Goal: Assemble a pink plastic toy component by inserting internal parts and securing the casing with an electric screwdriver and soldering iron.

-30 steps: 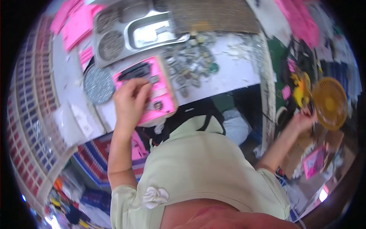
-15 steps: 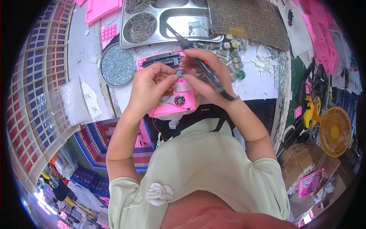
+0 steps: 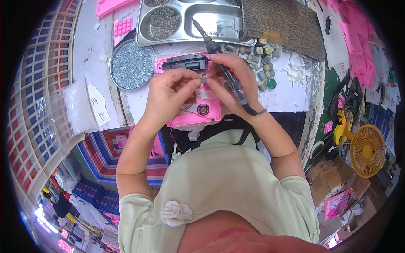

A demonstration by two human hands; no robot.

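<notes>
A pink plastic casing (image 3: pixel 213 110) lies in front of me, with a black slotted part (image 3: pixel 184 63) at its far end, a round speaker-like disc (image 3: pixel 203 109) and thin wires nearer me. Over its middle, my left hand (image 3: pixel 171 90) pinches a small grey part (image 3: pixel 203 79) between thumb and forefinger. From the other side, the thumb and fingertips of my right hand (image 3: pixel 238 82) meet at the same part. That hand also grips a black soldering iron (image 3: pixel 231 80) with a lit red light, its metal tip pointing away over the metal tray. My fingers partly hide the small part.
Beyond the casing stands a metal compartment tray (image 3: pixel 168 41) with small metal pieces. A round dish of screws (image 3: pixel 132 65) is at the left. Small motors (image 3: pixel 261 63), white plastic parts (image 3: pixel 293 69) and brown corrugated board (image 3: pixel 282 27) lie right. A yellow fan (image 3: pixel 367 151) stands far right.
The whole view has shifted slightly. My fingertips have closed in together at the small grey part, and the soldering iron stays in my right hand.
</notes>
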